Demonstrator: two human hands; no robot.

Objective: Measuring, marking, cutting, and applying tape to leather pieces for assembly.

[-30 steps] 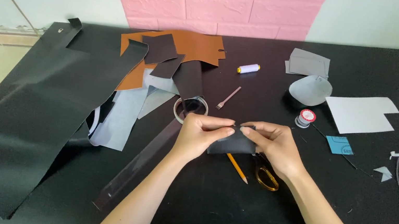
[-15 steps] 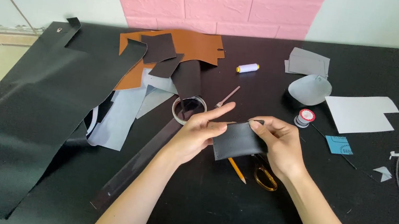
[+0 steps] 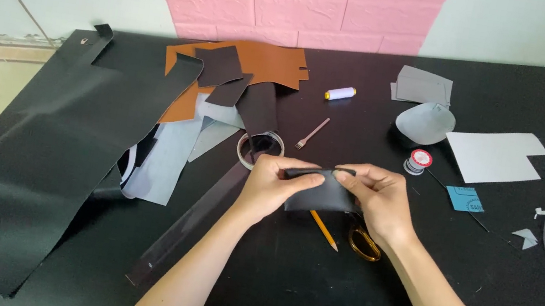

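Observation:
Both hands hold a small piece of black leather (image 3: 320,195) just above the black table (image 3: 308,302), near its middle. My left hand (image 3: 275,186) pinches its left upper edge with thumb and fingers. My right hand (image 3: 380,201) grips the right side, its fingertips along the folded top edge. A yellow pencil (image 3: 324,230) and scissors with yellow handles (image 3: 365,244) lie under the hands.
A clear ruler (image 3: 186,226) and a roll of tape (image 3: 260,150) lie to the left. A large black leather sheet (image 3: 50,148) covers the left side, brown leather (image 3: 257,64) and grey pieces behind. Thread spool (image 3: 340,93), fork-like punch (image 3: 310,134), red-topped bobbin (image 3: 420,159), white paper (image 3: 495,156) on the right.
The hands have raised the black piece off the table and turned it more upright, then brought its top edge together between the fingertips.

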